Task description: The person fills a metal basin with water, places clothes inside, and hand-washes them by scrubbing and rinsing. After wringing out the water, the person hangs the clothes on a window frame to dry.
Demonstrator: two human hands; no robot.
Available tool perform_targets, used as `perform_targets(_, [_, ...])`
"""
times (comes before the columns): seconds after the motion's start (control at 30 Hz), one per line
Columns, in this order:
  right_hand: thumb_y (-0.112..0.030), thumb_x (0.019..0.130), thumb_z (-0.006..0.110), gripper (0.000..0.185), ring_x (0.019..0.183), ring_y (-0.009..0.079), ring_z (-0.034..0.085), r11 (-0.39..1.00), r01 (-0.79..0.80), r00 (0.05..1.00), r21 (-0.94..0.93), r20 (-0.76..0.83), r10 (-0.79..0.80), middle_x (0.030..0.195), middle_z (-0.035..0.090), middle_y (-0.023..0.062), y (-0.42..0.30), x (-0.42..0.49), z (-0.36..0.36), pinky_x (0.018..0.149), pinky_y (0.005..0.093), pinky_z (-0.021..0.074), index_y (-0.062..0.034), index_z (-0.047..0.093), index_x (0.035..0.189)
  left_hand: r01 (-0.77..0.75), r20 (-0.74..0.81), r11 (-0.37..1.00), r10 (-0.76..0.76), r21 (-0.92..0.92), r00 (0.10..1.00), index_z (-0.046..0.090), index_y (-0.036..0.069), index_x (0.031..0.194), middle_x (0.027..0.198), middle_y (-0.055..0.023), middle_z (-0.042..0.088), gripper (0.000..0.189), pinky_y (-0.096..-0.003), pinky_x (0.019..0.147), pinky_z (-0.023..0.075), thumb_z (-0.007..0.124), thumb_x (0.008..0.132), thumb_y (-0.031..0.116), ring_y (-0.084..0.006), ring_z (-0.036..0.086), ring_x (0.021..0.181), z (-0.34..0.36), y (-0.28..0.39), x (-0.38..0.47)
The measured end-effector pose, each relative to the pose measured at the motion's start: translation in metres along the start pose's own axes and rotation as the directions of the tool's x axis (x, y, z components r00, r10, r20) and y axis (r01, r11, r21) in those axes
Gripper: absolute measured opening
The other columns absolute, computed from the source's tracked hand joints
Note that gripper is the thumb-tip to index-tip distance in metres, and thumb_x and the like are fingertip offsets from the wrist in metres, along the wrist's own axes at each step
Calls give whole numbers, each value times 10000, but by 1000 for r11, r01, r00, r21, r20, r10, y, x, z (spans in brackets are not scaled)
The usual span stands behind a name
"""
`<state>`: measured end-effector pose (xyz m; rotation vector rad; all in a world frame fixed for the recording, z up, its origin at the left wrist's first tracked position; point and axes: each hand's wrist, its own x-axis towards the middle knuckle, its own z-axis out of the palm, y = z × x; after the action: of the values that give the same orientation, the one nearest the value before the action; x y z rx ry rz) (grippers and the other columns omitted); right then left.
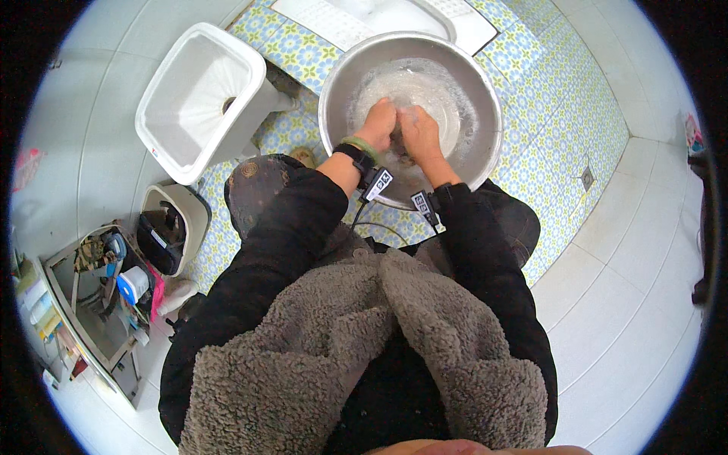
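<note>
A large round metal basin (pixel 341 85) stands on the floor before me, holding sudsy, cloudy water (pixel 426 85). Both my hands are inside it, close together. My left hand (pixel 380 124), with a green bangle and a black strap at the wrist, has its fingers curled down at the water. Beside it my right hand (pixel 420 133) is bent inward, its thumb side near the left hand. Something dark and blurred lies between and below the hands; what it is, and whether either hand grips it, cannot be made out.
A white pedestal sink (pixel 199 96) stands left of the basin. Below it is a beige bin (pixel 196 227) holding a dark item, then a metal-framed rack (pixel 94 341) with bottles and tubs. A white squat toilet (pixel 341 25) lies beyond the basin; a floor drain (pixel 587 178) is at right.
</note>
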<state>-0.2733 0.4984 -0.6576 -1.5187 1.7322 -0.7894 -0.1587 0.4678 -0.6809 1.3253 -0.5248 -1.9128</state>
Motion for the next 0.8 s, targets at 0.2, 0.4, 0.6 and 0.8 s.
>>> perform_targets(0.2, [-285,914,493,343,849,483,572,983,-127,968,-135,-233,93,887,609,299,48,27,-18,785,524,447,40,602,906,15,51,993,-21,114,998,529,6,1182,1173,-153,542,446,-445,879,452,486,928,369,-263,512,1122,-1,-1,-6])
perform_targets(0.4, [-71,773,635,281,1057,370,512,884,-44,958,-466,-271,-96,1105,557,189,75,20,-37,881,437,425,-76,612,1054,-44,-418,838,316,544,851,363,38,1358,1278,-219,455,715,-440,936,442,707,753,201,-290,482,1158,-25,5,5])
perform_targets(0.6, [-151,711,710,587,1138,365,463,822,347,936,-452,222,-273,1223,501,173,69,-8,-2,1001,456,362,-119,528,1267,153,-321,766,72,624,944,432,14,1292,1256,-251,510,654,-393,959,429,693,722,201,-359,524,1151,-41,-23,16])
perform_targets(0.8, [-244,668,766,698,1182,427,402,730,50,957,-682,242,160,1277,435,193,53,-18,-1,1035,466,342,-190,503,1312,73,-316,727,204,683,927,419,57,1263,1225,-266,519,587,-418,929,428,664,749,201,-378,537,1102,-40,-12,4])
